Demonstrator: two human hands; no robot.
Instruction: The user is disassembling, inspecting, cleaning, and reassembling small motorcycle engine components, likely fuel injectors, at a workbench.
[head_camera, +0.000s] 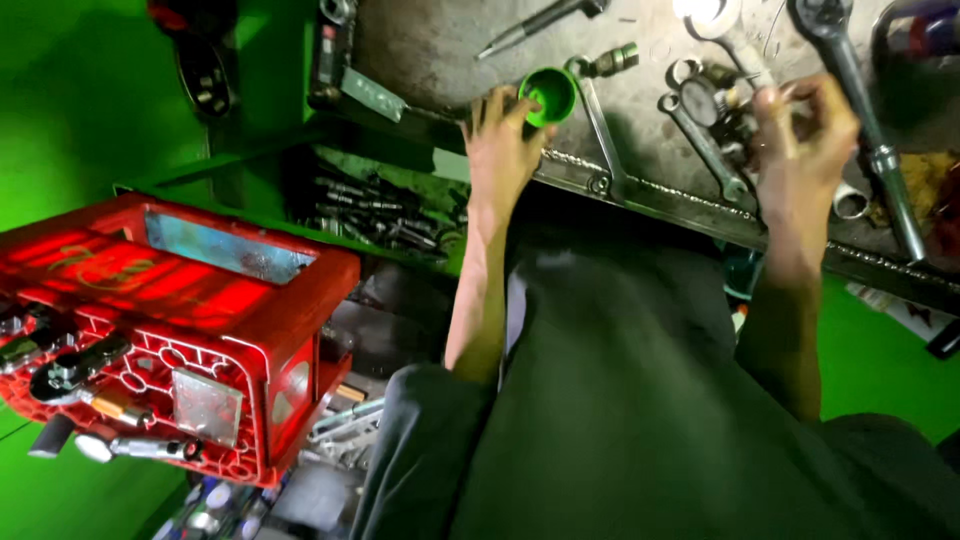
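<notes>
I see my left hand (503, 140) resting on the near edge of the bench (450, 45), fingers spread loosely, fingertips touching a green cap (549, 95) that sits at about one o'clock from the hand; it is touched rather than gripped. A wrench (598, 125) lies just beside the cap at three o'clock, with a socket (616, 59) at its far end. My right hand (800, 140) is well apart from the cap, out at three o'clock, fingers curled narrow around a small dark metal part (735, 118); I cannot tell exactly what that part is. A ratchet (862, 115) runs past that hand at its one o'clock side. Down at eight o'clock from the left hand stands a red crate (180, 300) with tools lying on it.
</notes>
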